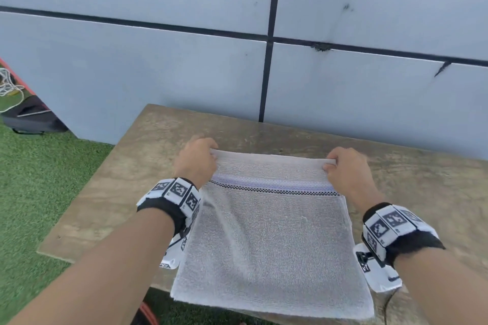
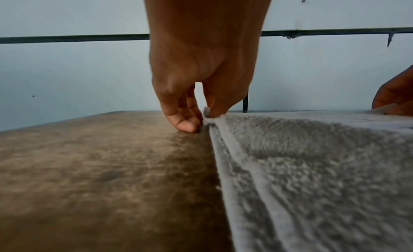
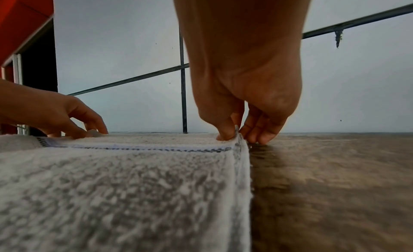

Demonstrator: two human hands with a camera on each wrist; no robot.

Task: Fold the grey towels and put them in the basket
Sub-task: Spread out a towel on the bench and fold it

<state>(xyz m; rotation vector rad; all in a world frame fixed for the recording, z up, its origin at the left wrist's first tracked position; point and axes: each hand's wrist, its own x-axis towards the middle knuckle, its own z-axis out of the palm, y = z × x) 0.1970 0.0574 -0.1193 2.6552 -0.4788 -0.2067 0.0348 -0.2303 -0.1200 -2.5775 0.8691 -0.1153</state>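
Grey towel [image 1: 274, 235] flat on wooden table [image 1: 137, 171], near edge overhanging. L hand [image 1: 196, 159] pinches far-left corner; R hand [image 1: 346, 169] pinches far-right corner, fingers curled.

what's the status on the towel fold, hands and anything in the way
Left hand and right hand each pinching a far corner of the grey towel. Towel spread on wooden table. Basket not in view. Nothing in the way.

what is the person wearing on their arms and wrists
Both forearms are bare, with no sleeves. The left hand and right hand are ungloved. Each wrist carries a black strap set with white blocks printed with black square-pattern markers. A white camera unit hangs beneath each wrist, and a thin dark cable trails from the right one.
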